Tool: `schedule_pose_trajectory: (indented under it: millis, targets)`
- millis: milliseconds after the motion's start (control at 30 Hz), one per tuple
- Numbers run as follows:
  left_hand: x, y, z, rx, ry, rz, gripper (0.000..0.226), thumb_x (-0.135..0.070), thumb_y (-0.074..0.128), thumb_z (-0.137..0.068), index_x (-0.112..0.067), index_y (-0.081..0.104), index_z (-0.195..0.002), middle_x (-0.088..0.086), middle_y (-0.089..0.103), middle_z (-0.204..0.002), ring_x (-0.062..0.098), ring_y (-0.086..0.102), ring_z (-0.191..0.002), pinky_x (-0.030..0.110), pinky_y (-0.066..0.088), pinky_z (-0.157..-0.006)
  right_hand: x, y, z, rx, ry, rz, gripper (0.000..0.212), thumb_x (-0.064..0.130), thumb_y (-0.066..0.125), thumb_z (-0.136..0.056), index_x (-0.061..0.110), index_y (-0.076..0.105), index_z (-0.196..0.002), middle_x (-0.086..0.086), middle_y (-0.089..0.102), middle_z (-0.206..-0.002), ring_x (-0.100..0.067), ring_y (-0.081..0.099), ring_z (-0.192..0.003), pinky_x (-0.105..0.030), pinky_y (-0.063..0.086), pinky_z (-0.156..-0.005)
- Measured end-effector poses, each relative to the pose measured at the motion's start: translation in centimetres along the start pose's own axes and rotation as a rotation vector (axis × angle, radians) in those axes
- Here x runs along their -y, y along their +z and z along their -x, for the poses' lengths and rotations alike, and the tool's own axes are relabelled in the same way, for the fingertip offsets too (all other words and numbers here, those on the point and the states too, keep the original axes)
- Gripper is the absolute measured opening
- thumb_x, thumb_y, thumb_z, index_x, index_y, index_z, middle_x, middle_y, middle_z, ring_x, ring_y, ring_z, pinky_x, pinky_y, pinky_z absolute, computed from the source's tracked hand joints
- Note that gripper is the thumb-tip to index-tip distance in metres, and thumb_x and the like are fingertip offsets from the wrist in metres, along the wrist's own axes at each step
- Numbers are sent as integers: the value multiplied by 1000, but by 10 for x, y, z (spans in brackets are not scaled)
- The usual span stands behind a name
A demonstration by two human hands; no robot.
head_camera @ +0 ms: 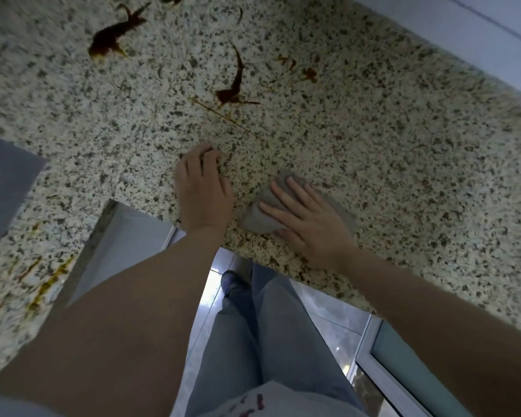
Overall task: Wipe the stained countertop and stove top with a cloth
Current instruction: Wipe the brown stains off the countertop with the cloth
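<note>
2 hands on a stained granite counter

2 bare hands lie on the speckled beige-and-black granite countertop (373,152) near its front edge. the right hand (309,224) lies flat, fingers straight and spread, pressing down on a crumpled grey cloth (260,219) that sits just inside the counter's edge. the left hand (202,188) rests just beside the cloth, holding nothing, its fingers loosely bent with the tips touching the stone. farther back on the counter, well apart from the cloth, lie dark reddish-brown splatter stains: a large one (109,37) toward the far left and a thinner streaked one (233,85) near the middle, with small orange-brown flecks (309,73) to its right. more brown and yellow smears (42,284) mark the counter section at the left. a grey flat surface (3,182) shows at the left edge; what it is cannot be told. below the counter edge, the person's grey trousers (253,341) and a dark shoe (233,282) stand over glossy floor tiles (334,314).
</note>
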State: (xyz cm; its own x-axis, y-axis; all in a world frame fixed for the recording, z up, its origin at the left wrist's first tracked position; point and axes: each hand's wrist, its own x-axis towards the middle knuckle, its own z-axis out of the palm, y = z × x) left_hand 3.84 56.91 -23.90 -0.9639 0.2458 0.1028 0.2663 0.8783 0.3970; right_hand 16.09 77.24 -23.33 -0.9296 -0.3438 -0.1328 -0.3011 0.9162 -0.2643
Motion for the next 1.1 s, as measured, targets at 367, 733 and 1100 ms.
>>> schedule_pose_trajectory:
  millis: [367, 733, 1100]
  targets:
    - [3, 2, 2, -16, 6, 23, 38, -12, 41, -93, -7, 59, -126, 11, 53, -138, 31, 47, -128, 45, 39, -111, -18, -7, -42, -190, 399, -79, 51, 42, 29, -112, 29, 31, -161, -4, 17, -171, -32, 3, -159, -42, -4, -129]
    - [1, 1, -1, 10, -16, -2, 38, -9, 45, -91, -4, 59, -125, 13, 53, -138, 33, 45, -126, 43, 40, -109, -112, -49, -68, -54, 286, -58, 52, 39, 21, -114, 29, 12, -164, 2, 7, -173, -24, -3, -160, -44, 2, -130]
    - [1, 2, -5, 48, -12, -76, 37, -10, 44, -93, -2, 60, -125, 17, 51, -140, 40, 45, -129, 48, 36, -113, -211, -85, -157, -119, 391, -20, 56, 43, 17, -112, 22, 22, -164, -1, 16, -171, -29, 9, -159, -44, 12, -129]
